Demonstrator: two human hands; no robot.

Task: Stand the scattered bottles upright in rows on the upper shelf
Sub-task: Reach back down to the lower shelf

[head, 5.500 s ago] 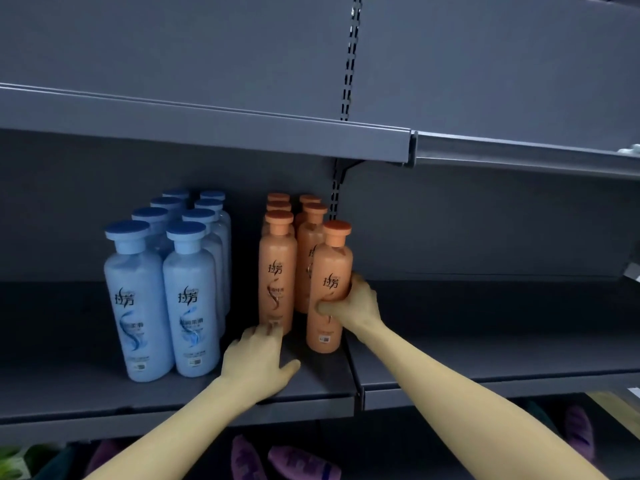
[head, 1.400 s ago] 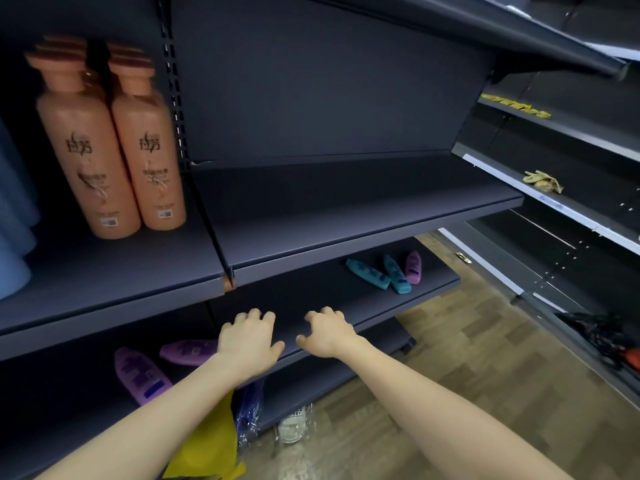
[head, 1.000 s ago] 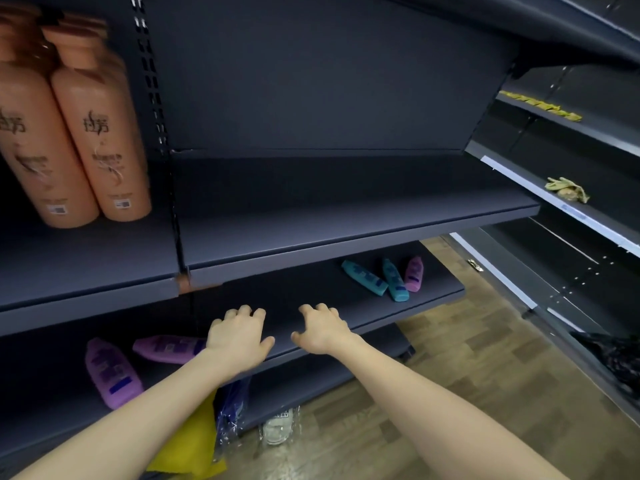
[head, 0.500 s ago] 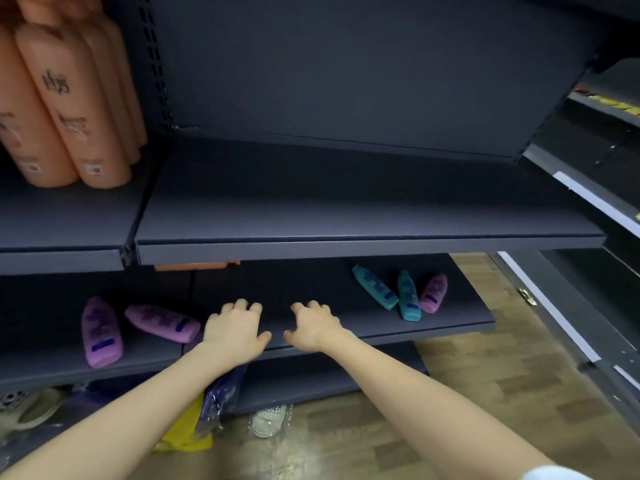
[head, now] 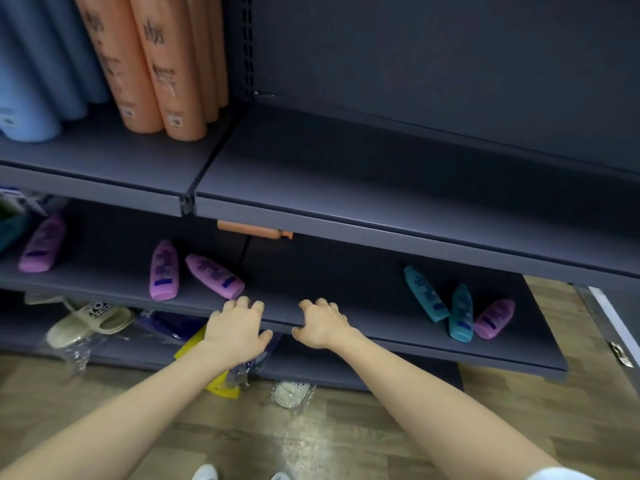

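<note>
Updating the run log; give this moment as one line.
left grip: empty, by lower shelf edge | right grip: empty, same edge | purple bottles, teal bottles: lying | orange bottles: upright above

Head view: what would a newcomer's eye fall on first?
Tall orange bottles stand upright on the left of the upper shelf. Below, purple bottles and teal bottles lie scattered on the lower shelf, with the left hand and right hand, both empty, at its front edge.
</note>
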